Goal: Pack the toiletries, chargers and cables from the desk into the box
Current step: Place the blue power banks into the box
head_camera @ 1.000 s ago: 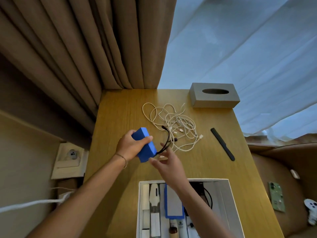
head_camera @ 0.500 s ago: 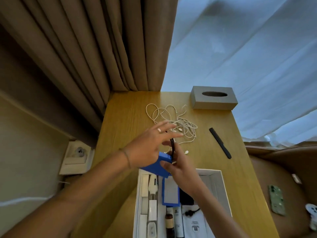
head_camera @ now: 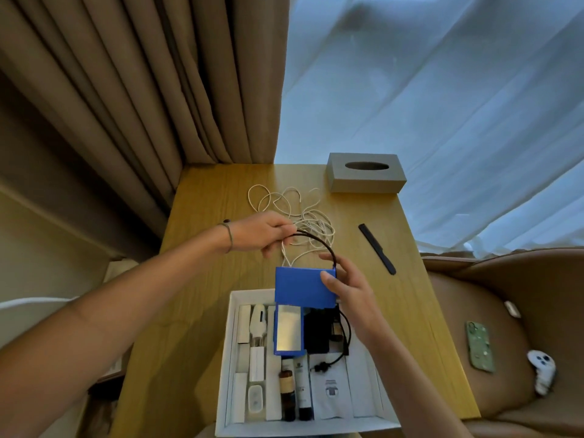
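The right hand (head_camera: 346, 289) is gripping the blue charger (head_camera: 305, 287) over the box (head_camera: 230, 368) while the left hand (head_camera: 262, 237) is pinching its black cable (head_camera: 319, 243), which is wanting a tidy coil.

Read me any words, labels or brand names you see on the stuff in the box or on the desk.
None can be read.
White sachet: dark printed mark and lines, too blurred.
White tube: small print, too small.
Brown bottle: label illegible.
Blue block, tissue box: no text visible.
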